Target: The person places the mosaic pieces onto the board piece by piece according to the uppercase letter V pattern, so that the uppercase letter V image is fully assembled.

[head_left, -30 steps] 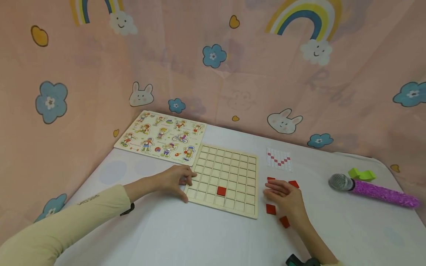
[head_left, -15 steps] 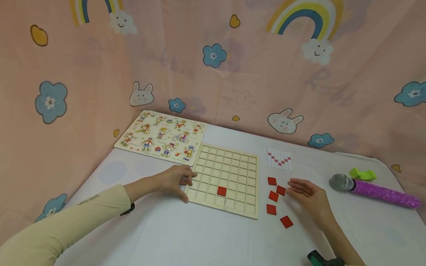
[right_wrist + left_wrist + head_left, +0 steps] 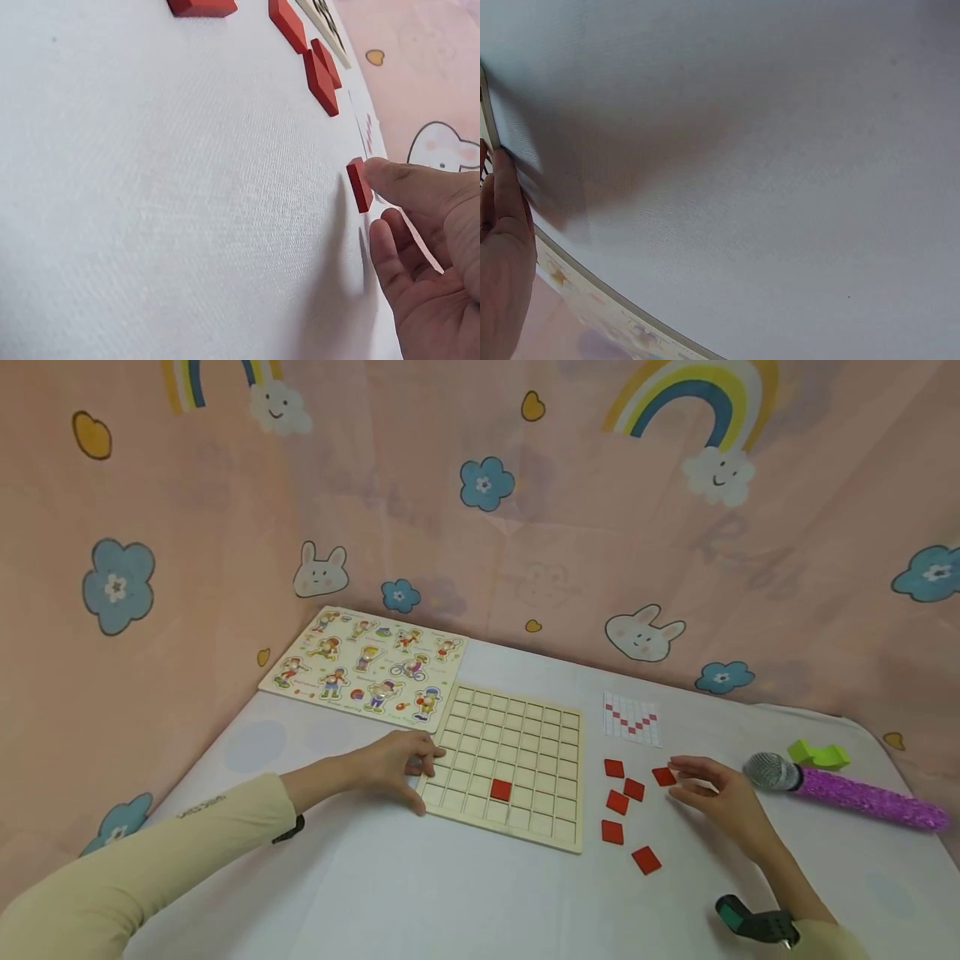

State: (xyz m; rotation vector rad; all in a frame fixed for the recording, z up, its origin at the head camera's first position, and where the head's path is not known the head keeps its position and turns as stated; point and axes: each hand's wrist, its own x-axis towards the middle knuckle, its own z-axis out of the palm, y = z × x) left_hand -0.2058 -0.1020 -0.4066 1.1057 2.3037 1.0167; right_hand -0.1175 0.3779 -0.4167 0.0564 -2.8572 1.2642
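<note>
Right hand point(image 3: 720, 802), its fingers parted, has one fingertip at the rightmost red tile point(image 3: 663, 777), right of frame centre; I would pinch opposite edges lightly, avoiding sliding on the counter point(image 3: 525, 902).

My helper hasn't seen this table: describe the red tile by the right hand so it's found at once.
On the white table, find the pale grid board. Right of it lie six loose red tiles. The red tile you want is beside the right hand, farthest right of the six.
</note>
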